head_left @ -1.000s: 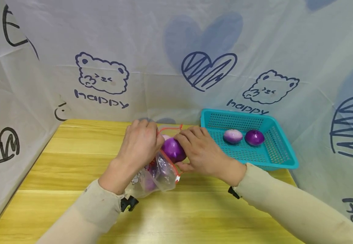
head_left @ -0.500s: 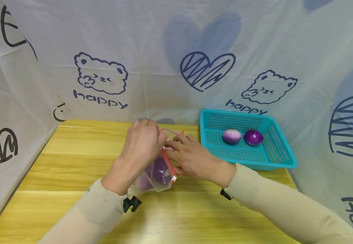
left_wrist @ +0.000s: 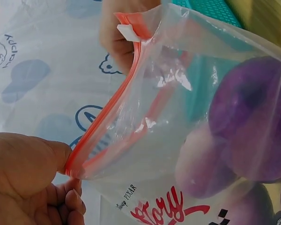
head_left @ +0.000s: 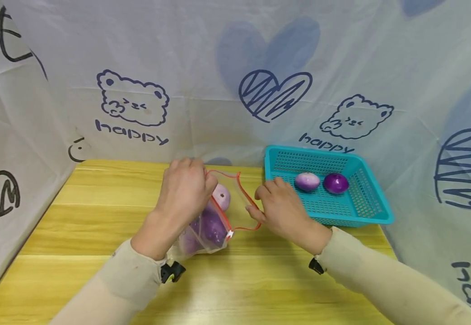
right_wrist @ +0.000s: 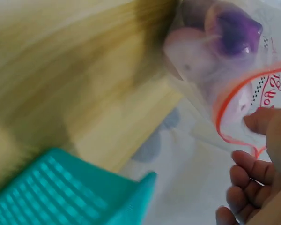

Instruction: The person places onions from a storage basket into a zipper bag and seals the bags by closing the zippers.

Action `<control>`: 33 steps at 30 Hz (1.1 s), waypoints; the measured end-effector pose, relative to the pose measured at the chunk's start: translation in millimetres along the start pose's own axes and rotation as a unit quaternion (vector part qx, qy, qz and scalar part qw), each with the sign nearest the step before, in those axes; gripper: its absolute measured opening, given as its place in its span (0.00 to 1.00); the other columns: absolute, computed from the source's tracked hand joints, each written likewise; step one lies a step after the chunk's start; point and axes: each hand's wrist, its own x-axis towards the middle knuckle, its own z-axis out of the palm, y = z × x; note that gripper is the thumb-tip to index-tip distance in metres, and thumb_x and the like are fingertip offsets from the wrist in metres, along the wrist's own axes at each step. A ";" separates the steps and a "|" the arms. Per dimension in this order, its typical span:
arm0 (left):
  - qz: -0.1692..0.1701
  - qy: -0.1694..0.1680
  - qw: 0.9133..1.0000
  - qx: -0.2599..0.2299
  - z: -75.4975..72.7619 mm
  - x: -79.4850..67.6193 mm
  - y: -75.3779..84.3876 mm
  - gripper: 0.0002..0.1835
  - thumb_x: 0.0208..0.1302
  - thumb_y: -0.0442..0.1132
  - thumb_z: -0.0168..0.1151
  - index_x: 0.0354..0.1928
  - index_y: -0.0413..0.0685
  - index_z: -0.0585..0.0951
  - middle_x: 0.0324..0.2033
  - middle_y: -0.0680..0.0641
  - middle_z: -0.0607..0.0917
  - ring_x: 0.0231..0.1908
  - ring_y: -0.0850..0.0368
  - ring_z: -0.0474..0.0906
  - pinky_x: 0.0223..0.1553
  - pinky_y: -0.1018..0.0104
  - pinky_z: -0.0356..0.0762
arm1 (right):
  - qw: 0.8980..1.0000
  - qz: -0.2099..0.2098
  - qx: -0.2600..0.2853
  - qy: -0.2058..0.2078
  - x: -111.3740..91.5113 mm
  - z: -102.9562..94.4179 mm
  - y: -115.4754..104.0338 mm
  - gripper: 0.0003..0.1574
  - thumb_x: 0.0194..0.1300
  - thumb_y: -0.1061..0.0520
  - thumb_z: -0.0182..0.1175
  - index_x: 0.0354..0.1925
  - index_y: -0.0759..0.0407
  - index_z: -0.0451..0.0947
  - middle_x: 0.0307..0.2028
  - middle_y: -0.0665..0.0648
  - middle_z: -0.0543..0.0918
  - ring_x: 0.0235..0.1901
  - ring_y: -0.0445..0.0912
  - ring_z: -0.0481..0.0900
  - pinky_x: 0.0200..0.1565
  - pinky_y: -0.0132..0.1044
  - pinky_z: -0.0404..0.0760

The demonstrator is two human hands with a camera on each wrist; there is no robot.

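Note:
My left hand (head_left: 186, 189) pinches one corner of a clear zip bag (left_wrist: 117, 192) by its red zip edge; the left wrist view shows thumb and fingers at that corner. A white slider (left_wrist: 128, 33) sits at the zip's other end. Several purple onions (left_wrist: 253, 117) lie inside the bag. Within its gaping mouth a pale onion (head_left: 221, 197) shows, stem spot facing up. My right hand (head_left: 286, 210) is just right of the mouth, thumb and fingers apart beside the red edge, with no onion in it.
Back right on the wooden table (head_left: 259, 280) stands a turquoise perforated basket (head_left: 375, 198). It holds a pale purple onion (head_left: 307, 181) and a dark purple onion (head_left: 336, 183). A printed white cloth (head_left: 202, 58) hangs behind the table.
My right hand put a dark purple onion into the bag, let it go and drew back to the right. The bag's mouth now gapes wider. My left hand has stayed at its corner.

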 end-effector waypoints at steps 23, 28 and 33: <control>0.107 0.072 0.975 0.180 -5.8 -15.8 32.6 0.12 0.51 0.37 0.61 0.16 0.45 0.70 0.16 0.47 0.73 0.21 0.48 0.70 0.20 0.57 0.63 | 0.980 0.097 0.166 -0.057 17.5 11.9 -22.6 0.09 0.56 0.57 0.58 0.21 0.50 0.72 0.22 0.45 0.74 0.31 0.44 0.70 0.40 0.40 0.69; 0.106 0.029 0.973 0.204 22.4 -12.0 20.5 0.07 0.53 0.34 0.62 0.21 0.44 0.75 0.20 0.46 0.76 0.25 0.48 0.71 0.26 0.57 0.67 | 0.976 0.149 0.133 -0.088 15.3 20.1 -15.0 0.11 0.56 0.56 0.57 0.19 0.49 0.71 0.21 0.46 0.74 0.30 0.46 0.71 0.40 0.43 0.70; 0.127 0.020 0.977 0.170 34.8 -10.8 3.5 0.06 0.54 0.35 0.62 0.25 0.42 0.75 0.23 0.44 0.75 0.28 0.48 0.69 0.27 0.57 0.64 | 0.978 0.183 0.021 -0.101 8.1 27.2 1.2 0.14 0.58 0.49 0.57 0.19 0.49 0.70 0.22 0.49 0.75 0.31 0.50 0.71 0.37 0.45 0.64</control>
